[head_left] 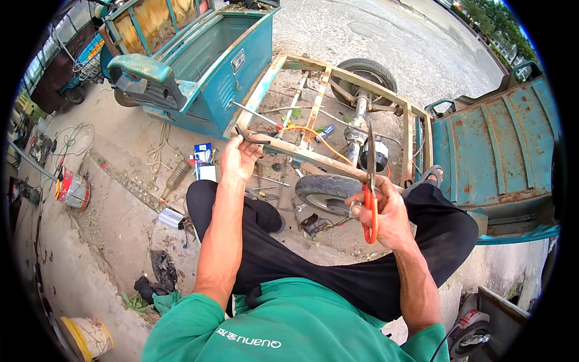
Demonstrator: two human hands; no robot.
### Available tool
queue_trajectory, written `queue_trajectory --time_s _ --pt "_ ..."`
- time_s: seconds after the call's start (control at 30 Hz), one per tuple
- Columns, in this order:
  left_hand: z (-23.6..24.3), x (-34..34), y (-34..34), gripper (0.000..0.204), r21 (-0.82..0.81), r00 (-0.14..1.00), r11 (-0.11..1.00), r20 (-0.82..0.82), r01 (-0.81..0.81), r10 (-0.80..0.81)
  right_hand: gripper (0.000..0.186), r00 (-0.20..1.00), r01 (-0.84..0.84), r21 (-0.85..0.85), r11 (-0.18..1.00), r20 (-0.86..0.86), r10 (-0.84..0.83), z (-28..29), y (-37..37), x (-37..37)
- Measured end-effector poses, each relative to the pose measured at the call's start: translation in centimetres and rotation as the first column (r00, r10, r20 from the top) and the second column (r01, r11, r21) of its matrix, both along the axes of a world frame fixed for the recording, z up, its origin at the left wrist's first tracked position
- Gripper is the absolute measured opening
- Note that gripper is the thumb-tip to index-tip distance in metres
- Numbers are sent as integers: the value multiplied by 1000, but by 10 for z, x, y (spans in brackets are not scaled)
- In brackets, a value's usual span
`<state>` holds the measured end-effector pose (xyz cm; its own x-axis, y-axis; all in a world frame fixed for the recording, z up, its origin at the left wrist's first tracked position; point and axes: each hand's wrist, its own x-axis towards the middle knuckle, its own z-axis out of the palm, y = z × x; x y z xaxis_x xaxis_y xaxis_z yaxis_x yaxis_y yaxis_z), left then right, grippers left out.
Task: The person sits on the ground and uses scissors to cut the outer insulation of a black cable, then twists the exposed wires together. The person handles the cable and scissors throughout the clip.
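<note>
My left hand [240, 159] is raised at the near left corner of the rusty three-wheeler frame [313, 158]. Its fingers close on a short, bent black cable or tube [252, 138]. In my right hand [386, 212] are scissors with orange handles [371, 218], their blades pointing up and away from me over the frame. Near that thumb is a small greyish thing I cannot make out. An orange cable [325, 142] arcs from the frame's near left part toward the axle [360, 117].
Wheels [325, 192] sit at the axle's ends. A teal cab body [211, 78] stands left, a rusty teal cargo bed [494, 151] right. On the ground lie a controller with wires [313, 225], a silver box [171, 218], small blue-and-white boxes [205, 158] and tools. A paint bucket [75, 190] stands far left.
</note>
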<state>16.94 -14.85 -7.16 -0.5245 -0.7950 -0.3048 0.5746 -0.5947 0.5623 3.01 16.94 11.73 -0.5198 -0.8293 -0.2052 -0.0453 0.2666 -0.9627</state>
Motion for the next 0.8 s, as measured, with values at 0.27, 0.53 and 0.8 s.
queue_trajectory --time_s 0.27,0.53,0.8 --pt "-22 -25 -13 13 -131 993 990 94 -58 71 45 853 -162 486 859 -369 370 -128 -27 17" --pt "-2 4 -36 15 -166 990 977 26 -132 138 45 733 -84 762 642 -389 558 -271 -40 51" --pt "-5 18 -39 16 -116 996 990 -46 -82 77 48 702 -202 859 470 -208 681 -324 -25 83"
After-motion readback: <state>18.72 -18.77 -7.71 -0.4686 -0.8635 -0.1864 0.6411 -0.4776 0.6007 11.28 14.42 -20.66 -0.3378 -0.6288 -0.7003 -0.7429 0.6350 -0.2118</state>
